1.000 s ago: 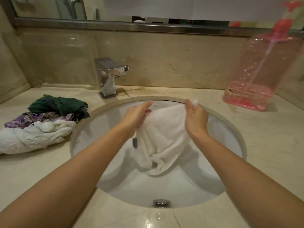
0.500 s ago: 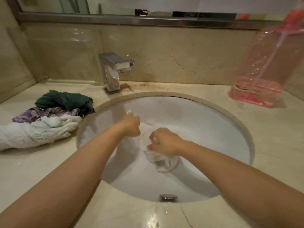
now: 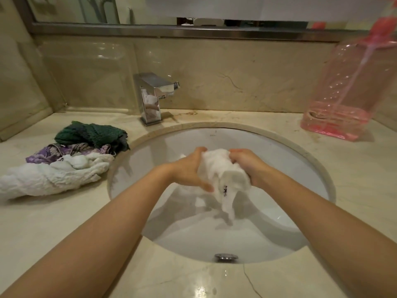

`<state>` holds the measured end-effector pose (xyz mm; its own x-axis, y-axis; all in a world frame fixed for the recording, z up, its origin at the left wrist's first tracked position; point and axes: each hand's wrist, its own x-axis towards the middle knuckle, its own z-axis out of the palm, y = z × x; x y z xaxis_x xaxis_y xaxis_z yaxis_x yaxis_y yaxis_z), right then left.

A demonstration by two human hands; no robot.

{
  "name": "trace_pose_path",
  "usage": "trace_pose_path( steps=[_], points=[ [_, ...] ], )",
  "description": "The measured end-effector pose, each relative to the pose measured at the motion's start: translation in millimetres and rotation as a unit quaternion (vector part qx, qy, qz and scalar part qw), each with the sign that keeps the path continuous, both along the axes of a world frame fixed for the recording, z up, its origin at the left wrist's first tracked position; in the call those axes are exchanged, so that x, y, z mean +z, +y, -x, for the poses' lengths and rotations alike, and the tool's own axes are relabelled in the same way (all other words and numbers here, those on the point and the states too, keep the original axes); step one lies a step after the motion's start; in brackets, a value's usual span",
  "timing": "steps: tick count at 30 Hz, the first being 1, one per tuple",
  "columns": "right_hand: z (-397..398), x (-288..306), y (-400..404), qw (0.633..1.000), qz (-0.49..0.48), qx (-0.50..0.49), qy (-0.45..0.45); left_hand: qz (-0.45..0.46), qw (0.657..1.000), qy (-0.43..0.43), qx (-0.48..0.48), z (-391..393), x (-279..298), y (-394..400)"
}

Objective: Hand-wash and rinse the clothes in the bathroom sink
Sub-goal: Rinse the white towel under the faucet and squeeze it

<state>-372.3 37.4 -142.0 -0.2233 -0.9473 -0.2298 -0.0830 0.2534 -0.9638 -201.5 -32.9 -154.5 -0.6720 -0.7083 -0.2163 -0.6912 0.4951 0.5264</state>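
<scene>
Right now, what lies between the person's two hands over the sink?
In the head view, a bunched white terry cloth fills the gap between the left hand and the right hand; both grip it above the white oval basin.
</scene>
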Motion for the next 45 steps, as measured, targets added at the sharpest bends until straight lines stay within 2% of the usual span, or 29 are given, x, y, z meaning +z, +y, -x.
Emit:
trace_pose_path(
  steps=[3, 6, 9, 10, 11, 13, 15, 17, 19, 20, 22, 23, 25, 28, 31, 34, 36, 38, 41, 45],
  points=[
    [2.1, 15.8, 9.0, 0.981, -0.028, 0.004, -0.192, 0.078, 0.986, 0.135, 0.064, 6.5, 9.5, 9.8],
    [5.2, 24.4, 14.9, 0.969, -0.017, -0.009, -0.247, 0.135, 0.965, 0.182, 0.129, 9.3, 12.7, 9.7],
    [15.7, 26.0, 15.0, 0.964, -0.013, -0.020, -0.266, 0.142, 0.947, 0.227, 0.177, 7.1, 17.0, 7.1],
    [19.2, 24.9, 15.0, 0.968, -0.018, -0.007, -0.249, 0.129, 0.944, 0.239, 0.189, 5.9, 19.0, 5.8],
    [21.7, 22.7, 15.2, 0.980, -0.027, 0.004, -0.196, 0.109, 0.942, 0.248, 0.200, 4.3, 21.4, 5.1],
    [26.6, 11.1, 13.7, 0.998, -0.055, 0.012, 0.027, 0.051, 0.940, 0.265, 0.207, 1.1, 27.1, 6.3],
    [29.8, -2.1, 12.0, 0.965, -0.081, 0.020, 0.247, 0.008, 0.949, 0.262, 0.176, -1.4, 30.8, 10.4],
    [25.7, -6.5, 14.1, 0.924, -0.095, 0.056, 0.366, -0.013, 0.956, 0.257, 0.140, -1.9, 31.9, 17.4],
    [21.1, -4.6, 14.8, 0.893, -0.072, 0.100, 0.432, -0.037, 0.948, 0.284, 0.141, 0.8, 33.2, 24.2],
    [18.2, -1.6, 15.9, 0.902, -0.040, 0.127, 0.411, -0.041, 0.943, 0.298, 0.144, 3.3, 35.6, 26.4],
    [8.4, 5.2, 19.1, 0.942, 0.009, 0.179, 0.284, -0.029, 0.939, 0.309, 0.150, 7.1, 43.9, 29.6],
    [4.6, 6.7, 19.6, 0.947, 0.020, 0.195, 0.255, -0.019, 0.937, 0.310, 0.159, 8.1, 47.7, 30.6],
    [1.8, 8.0, 20.7, 0.940, 0.045, 0.204, 0.270, 0.004, 0.931, 0.304, 0.201, 6.8, 51.7, 33.6],
    [7.3, 11.6, 20.0, 0.959, 0.086, 0.135, 0.234, -0.013, 0.918, 0.293, 0.267, -2.2, 43.4, 36.6],
    [10.8, 19.4, 19.7, 0.985, 0.110, 0.067, 0.115, -0.069, 0.934, 0.247, 0.247, -7.3, 38.2, 40.0],
    [7.7, 18.2, 18.0, 0.991, 0.120, -0.018, 0.062, -0.113, 0.932, 0.258, 0.229, -1.6, 39.9, 44.1],
    [5.2, 17.8, 17.5, 0.987, 0.135, -0.077, 0.033, -0.104, 0.934, 0.250, 0.232, 2.5, 39.2, 46.8],
    [4.7, 18.7, 17.5, 0.980, 0.150, -0.112, 0.068, -0.089, 0.944, 0.234, 0.216, 3.1, 36.2, 46.7],
    [5.0, 19.5, 19.2, 0.959, 0.176, -0.152, 0.159, -0.078, 0.950, 0.256, 0.162, -2.7, 35.3, 44.5],
    [4.9, 16.9, 22.7, 0.901, 0.249, -0.156, 0.321, -0.037, 0.948, 0.289, 0.132, -5.8, 36.9, 39.4]
  ],
)
